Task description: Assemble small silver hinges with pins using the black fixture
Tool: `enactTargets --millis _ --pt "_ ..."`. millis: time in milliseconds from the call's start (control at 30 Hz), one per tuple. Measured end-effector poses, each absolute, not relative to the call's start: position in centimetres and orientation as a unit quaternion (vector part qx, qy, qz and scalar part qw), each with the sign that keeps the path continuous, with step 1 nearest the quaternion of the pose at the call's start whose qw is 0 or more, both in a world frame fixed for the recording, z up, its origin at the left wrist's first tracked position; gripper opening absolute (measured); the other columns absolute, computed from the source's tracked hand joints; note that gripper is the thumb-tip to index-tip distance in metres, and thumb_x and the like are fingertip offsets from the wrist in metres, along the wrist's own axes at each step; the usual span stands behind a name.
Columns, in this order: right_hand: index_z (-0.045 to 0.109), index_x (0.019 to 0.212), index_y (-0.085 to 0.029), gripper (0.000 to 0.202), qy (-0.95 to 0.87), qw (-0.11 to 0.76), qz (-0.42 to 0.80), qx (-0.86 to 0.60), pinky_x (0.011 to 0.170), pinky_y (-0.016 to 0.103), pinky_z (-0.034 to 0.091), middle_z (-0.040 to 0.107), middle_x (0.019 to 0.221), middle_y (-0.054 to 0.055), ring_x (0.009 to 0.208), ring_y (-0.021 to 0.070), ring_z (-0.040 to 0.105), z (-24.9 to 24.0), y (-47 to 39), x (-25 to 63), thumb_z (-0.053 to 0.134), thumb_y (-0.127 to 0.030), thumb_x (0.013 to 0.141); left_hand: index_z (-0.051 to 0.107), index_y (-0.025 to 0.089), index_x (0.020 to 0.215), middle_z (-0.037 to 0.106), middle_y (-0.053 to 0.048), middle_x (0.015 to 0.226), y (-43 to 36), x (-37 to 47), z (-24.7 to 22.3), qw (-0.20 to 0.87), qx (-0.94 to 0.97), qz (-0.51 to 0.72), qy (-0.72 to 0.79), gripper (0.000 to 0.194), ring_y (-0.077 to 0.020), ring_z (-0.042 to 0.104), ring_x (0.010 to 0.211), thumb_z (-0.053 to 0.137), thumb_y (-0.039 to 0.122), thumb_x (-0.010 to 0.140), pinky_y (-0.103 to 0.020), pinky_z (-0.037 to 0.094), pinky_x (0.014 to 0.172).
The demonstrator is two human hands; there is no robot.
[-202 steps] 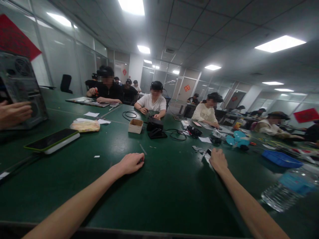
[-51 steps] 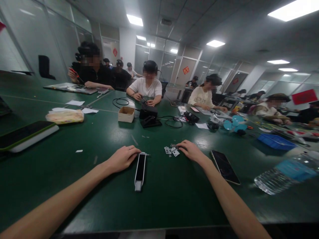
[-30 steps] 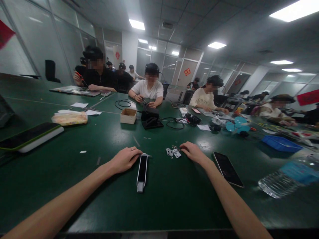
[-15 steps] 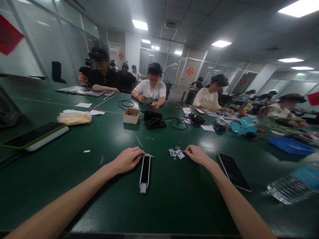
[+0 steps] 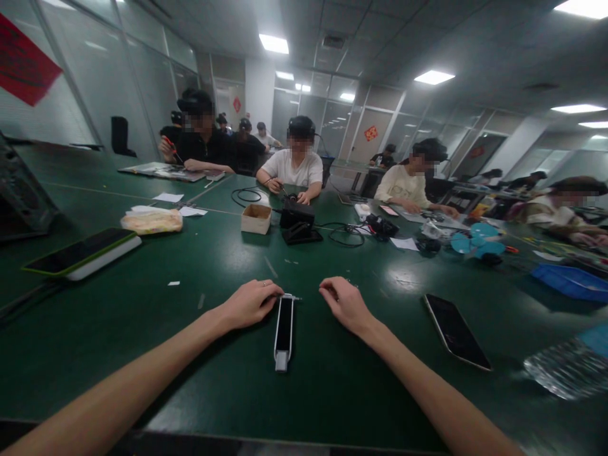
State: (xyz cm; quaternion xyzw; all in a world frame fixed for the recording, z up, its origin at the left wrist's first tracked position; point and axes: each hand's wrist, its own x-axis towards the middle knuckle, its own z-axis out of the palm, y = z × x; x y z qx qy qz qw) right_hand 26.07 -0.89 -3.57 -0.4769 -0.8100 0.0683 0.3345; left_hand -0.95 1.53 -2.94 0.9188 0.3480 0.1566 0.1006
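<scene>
A slim device with a black face and white frame (image 5: 284,326) lies lengthwise on the green table (image 5: 213,386). At its top end, a thin metal piece (image 5: 295,297) sticks out to the right. My left hand (image 5: 249,303) rests beside that end, fingers pressed together at the frame's corner; what they grip is too small to make out. To the right of the device is my right hand (image 5: 346,305), its fingers curled and closed, apart from the device. Whether it holds something small is hidden. The small metal plates are covered by this hand.
A phone (image 5: 456,330) and a clear bottle (image 5: 567,367) lie at the right, near a blue tray (image 5: 572,280). Further back are a small box (image 5: 256,219), a black stand (image 5: 298,221) and a blue fan (image 5: 476,240). A green-edged device (image 5: 83,253) is left. Several people sit beyond.
My right hand has moved left over the small metal plates, closer to the white-framed device. My left hand stays at the device's top end. The whole view has shifted slightly.
</scene>
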Motion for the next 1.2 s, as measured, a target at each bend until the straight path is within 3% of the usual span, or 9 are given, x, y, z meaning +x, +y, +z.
enactTargets --millis 367,1200 --pt "0.06 0.091 -0.017 0.012 -0.845 0.325 0.123 -0.407 0.063 0.029 0.049 0.061 0.082 0.005 0.071 0.0158 0.057 -4.2 -2.4 23.5 0.052 -0.013 0.084 0.062 0.018 0.104 0.067 -0.006 0.095 -0.5 0.5 -1.4 0.087 0.92 0.123 0.361 0.022 -0.0204 0.063 0.084 0.047 0.016 0.088 -0.032 0.048 0.076" --pt "0.057 0.1 -0.017 0.023 -0.86 0.321 0.137 -0.371 0.067 0.03 0.049 0.058 0.084 0.004 0.075 0.0161 0.056 -3.9 -2.6 23.5 0.053 -0.009 0.08 0.06 0.018 0.105 0.066 -0.006 0.096 -0.2 0.2 -2.2 0.088 0.924 0.13 0.348 0.022 -0.0204 0.062 0.082 0.046 0.016 0.088 -0.032 0.047 0.074"
